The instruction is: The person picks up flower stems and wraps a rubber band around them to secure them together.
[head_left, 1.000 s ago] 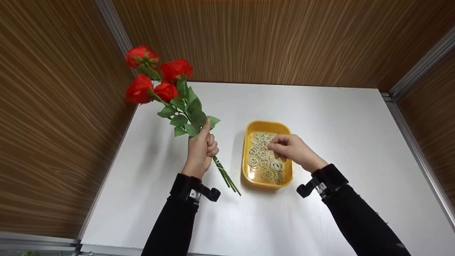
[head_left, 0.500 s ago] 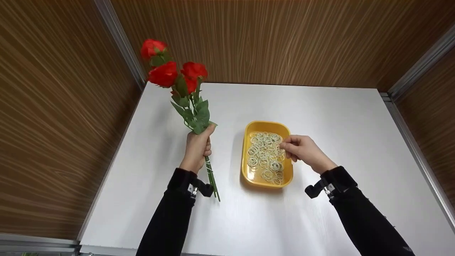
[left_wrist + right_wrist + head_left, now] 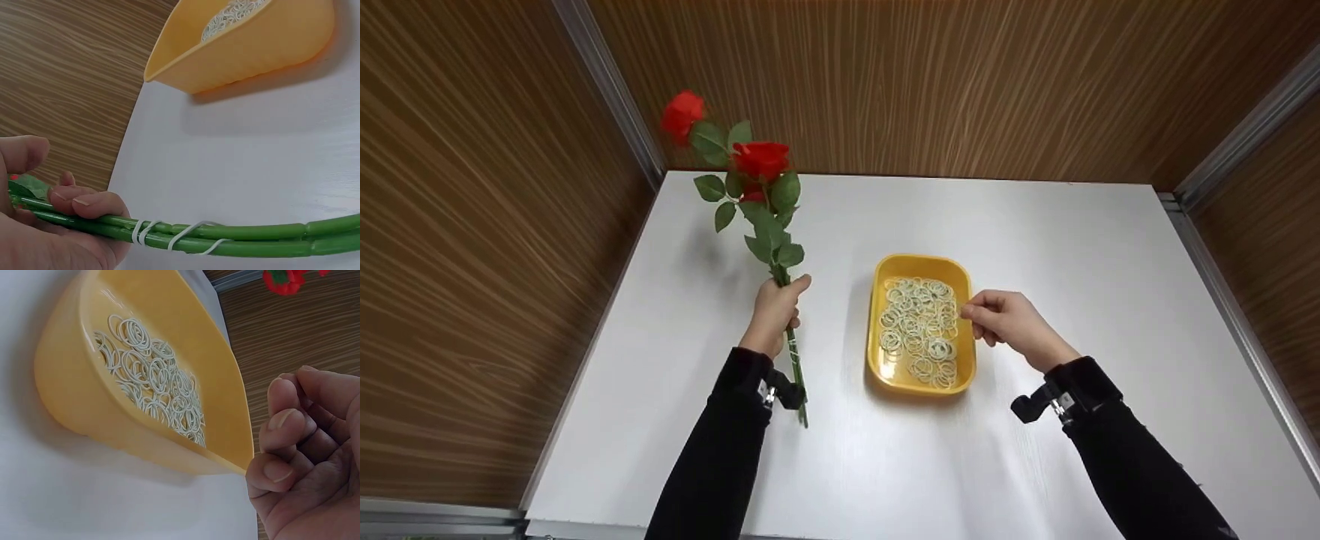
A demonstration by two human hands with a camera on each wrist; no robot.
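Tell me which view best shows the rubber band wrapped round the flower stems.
The left wrist view: the white rubber band loops round the green stems just past the left hand, close and sharp. In the head view it is too small to make out. The right wrist view shows only red blooms, no stems.
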